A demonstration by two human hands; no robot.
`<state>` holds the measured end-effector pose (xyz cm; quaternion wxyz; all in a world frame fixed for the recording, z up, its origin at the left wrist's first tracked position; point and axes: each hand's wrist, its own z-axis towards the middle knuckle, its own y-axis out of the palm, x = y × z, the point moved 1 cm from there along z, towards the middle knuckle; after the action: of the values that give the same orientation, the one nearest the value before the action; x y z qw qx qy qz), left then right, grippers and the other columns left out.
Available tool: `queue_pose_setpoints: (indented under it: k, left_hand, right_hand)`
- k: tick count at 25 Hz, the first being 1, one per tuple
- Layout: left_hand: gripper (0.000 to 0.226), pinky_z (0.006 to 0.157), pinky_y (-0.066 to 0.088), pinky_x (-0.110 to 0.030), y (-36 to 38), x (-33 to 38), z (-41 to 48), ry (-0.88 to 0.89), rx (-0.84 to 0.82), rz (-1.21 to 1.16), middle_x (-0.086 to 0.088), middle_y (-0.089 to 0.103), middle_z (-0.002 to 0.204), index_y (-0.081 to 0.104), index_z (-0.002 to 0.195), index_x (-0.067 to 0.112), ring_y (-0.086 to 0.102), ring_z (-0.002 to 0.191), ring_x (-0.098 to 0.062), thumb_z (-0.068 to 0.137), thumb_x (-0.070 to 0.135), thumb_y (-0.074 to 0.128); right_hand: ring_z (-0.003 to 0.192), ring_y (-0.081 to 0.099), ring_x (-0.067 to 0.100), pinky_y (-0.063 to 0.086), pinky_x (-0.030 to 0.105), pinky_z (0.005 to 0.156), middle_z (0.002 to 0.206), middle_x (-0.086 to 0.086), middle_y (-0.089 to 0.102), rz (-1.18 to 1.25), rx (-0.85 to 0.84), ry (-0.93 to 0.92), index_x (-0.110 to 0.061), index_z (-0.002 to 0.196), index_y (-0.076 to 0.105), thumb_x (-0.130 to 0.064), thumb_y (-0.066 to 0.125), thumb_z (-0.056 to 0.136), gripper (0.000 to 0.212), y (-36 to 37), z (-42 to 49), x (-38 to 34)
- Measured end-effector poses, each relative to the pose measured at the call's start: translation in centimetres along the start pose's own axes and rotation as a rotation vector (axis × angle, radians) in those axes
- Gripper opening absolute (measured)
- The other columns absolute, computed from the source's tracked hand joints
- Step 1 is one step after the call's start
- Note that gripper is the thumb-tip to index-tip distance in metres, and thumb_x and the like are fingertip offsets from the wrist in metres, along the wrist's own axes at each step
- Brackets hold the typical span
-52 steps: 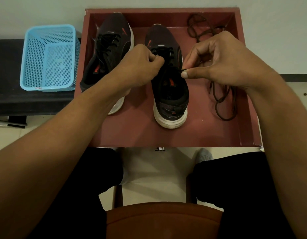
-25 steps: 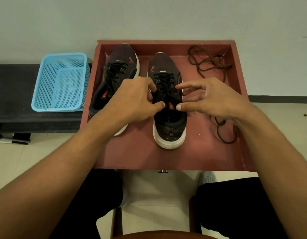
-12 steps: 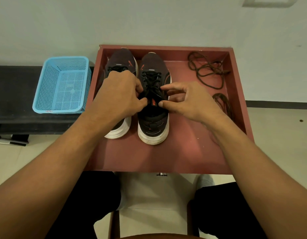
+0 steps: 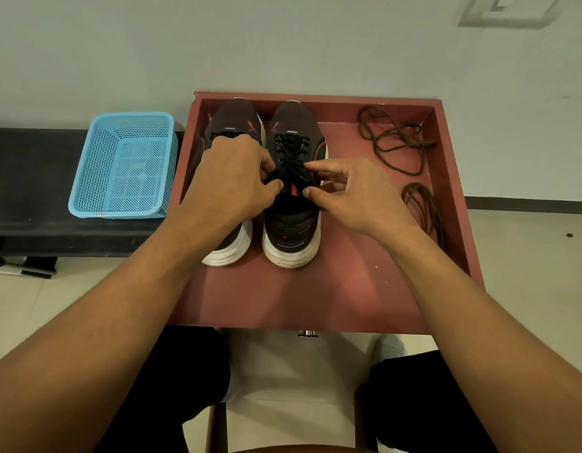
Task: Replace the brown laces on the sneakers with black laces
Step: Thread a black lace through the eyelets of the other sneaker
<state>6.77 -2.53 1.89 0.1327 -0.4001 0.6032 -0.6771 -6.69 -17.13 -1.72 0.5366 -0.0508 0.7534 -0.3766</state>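
Two sneakers, dark uppers on white soles, head view only: left sneaker [image 4: 232,125] and right sneaker [image 4: 291,223] stand side by side, toes to the wall, in the rear left of a red-brown tray [image 4: 316,295]. Black laces [image 4: 291,148] are threaded up the right sneaker; the left sneaker's lacing is mostly hidden behind the left hand [image 4: 231,181], though a dark strand shows above the knuckles. Left hand: fingers curled, thumb tip on the tongue of the right sneaker, gripping at its throat. Right hand [image 4: 355,191]: forefinger and thumb narrowly parted, pinching the same sneaker's outer collar, remaining fingers curled; whether either hand also catches a lace end cannot be told. Brown laces [image 4: 396,138], out of the sneakers, lie in two loose heaps along the tray's right side, well apart from the pair. Handling, as judged: sneakers light, with soft mesh uppers that give under a pinch and firm soles; best held at collar or heel, not by the lacing. Laces limp, thin, prone to tangle and to slip back through the eyelets; best taken at the stiff tips. Also present: blue mesh basket [image 4: 126,165] on a dark counter [image 4: 28,191], left of the tray.
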Motion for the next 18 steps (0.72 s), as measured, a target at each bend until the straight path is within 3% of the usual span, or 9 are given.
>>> queue_pose_setpoints:
  k: [6,10,12,15,18]
  left_hand:
    - [0.031,0.084,0.062,-0.035,0.3,-0.4,0.3,0.004,0.012,0.007,0.003,0.077,0.092,0.078,0.112,0.020,0.072,0.084,-0.013,0.087,0.037,0.081]
    - [0.033,0.084,0.062,-0.037,-0.2,-0.2,0.4,0.038,0.049,-0.016,0.008,0.077,0.094,0.078,0.113,0.023,0.071,0.085,-0.010,0.087,0.043,0.078]
    - [0.040,0.085,0.061,-0.037,-0.6,0.3,0.5,0.079,0.115,-0.025,0.008,0.077,0.102,0.074,0.120,0.023,0.071,0.086,-0.011,0.089,0.048,0.075]
    - [0.053,0.094,0.054,-0.031,-0.7,1.6,0.2,0.219,0.170,-0.106,0.004,0.069,0.123,0.063,0.135,0.022,0.068,0.101,-0.011,0.090,0.049,0.073]
    - [0.062,0.107,0.047,-0.032,-0.2,2.9,-0.1,0.353,0.147,-0.187,0.002,0.059,0.140,0.056,0.143,0.021,0.060,0.122,-0.015,0.089,0.047,0.073]
  right_hand:
    - [0.109,0.070,0.002,0.055,0.025,0.100,0.127,-0.009,0.074,-0.014,-0.004,-0.008,-0.039,0.135,0.069,-0.037,0.081,0.090,0.047,0.0,0.3,0.0]
    - [0.105,0.072,0.000,0.059,0.035,0.098,0.122,-0.011,0.075,-0.003,0.013,0.004,-0.038,0.131,0.071,-0.045,0.081,0.088,0.045,-0.7,0.2,0.2]
    - [0.100,0.072,-0.003,0.061,0.032,0.094,0.119,-0.014,0.076,0.021,0.039,-0.001,-0.036,0.129,0.073,-0.043,0.080,0.089,0.041,-1.4,-0.1,0.0]
    - [0.104,0.069,-0.007,0.054,0.013,0.090,0.121,-0.022,0.073,0.014,0.120,-0.031,-0.036,0.129,0.073,-0.044,0.078,0.092,0.039,-3.4,-1.1,-0.5]
    - [0.112,0.067,-0.005,0.053,0.020,0.099,0.128,-0.022,0.070,0.015,0.257,-0.049,-0.036,0.133,0.070,-0.050,0.078,0.090,0.046,-6.1,-2.2,0.1]
